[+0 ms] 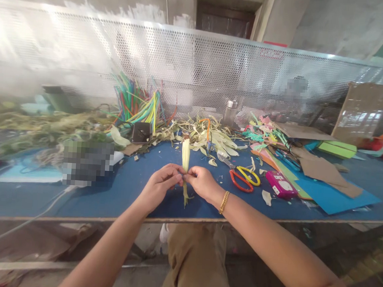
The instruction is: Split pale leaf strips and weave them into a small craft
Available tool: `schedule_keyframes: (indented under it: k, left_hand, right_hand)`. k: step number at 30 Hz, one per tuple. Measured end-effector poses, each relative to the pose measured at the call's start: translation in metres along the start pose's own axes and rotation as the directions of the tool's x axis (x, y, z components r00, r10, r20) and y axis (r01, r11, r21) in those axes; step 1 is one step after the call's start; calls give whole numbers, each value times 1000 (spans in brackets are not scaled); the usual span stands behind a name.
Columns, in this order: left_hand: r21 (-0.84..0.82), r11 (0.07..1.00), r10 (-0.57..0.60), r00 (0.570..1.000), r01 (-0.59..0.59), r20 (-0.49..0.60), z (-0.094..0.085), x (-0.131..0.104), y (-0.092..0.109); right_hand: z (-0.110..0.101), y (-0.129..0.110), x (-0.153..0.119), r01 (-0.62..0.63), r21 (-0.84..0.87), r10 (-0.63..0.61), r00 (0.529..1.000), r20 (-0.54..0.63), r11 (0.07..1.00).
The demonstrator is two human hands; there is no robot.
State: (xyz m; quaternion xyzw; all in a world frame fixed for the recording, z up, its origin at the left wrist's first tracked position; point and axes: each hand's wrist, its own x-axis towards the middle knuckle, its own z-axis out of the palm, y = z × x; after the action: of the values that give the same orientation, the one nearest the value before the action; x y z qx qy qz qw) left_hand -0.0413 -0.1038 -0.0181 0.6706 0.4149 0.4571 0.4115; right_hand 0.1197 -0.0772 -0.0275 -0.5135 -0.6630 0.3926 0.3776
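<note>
Over the front of the blue table, a pale yellow bundle of dried husk [185, 154] stands nearly upright between my hands. My left hand [164, 181] pinches it at the lower middle from one side. From the other side my right hand [202, 182], with a gold bracelet at the wrist, closes its fingertips on the same spot. Ragged greenish ends [185, 195] hang below the fingers. Whether a thin tie lies between the fingertips, I cannot tell. Just right of my right hand lie scissors [243, 179] with one red and one yellow handle loop.
Loose husk strips [208, 138] lie heaped at the back, beside a clear bottle [230, 113]. Colourful pipe-like stems [136, 99] stand at back left. A magenta box [280, 185], blue card [334, 195] and cardboard [326, 169] lie right. A white cable [27, 220] crosses the left edge.
</note>
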Motion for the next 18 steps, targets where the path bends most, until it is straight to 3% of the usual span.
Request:
schedule_keyframes:
  k: [3, 6, 10, 14, 18]
  left_hand:
    - [-305, 942, -143, 990, 139, 9, 8, 0, -5]
    - [-407, 886, -224, 974, 222, 41, 10, 2, -9]
    - [-321, 901, -292, 955, 292, 50, 8, 5, -10]
    - [-168, 936, -304, 951, 310, 66, 10, 8, -11]
    - [-3, 960, -278, 955, 280, 99, 12, 11, -14]
  right_hand:
    - [0, -1, 0, -15, -14, 16, 999, 34, 1000]
    - [-3, -3, -1, -13, -42, 16, 997, 80, 999]
    - [-12, -7, -1, 78, -204, -31, 973, 227, 976]
    - [-23, -11, -1, 214, -360, -54, 912, 407, 908]
    - [-40, -21, -7, 375, -581, -148, 905, 400, 723]
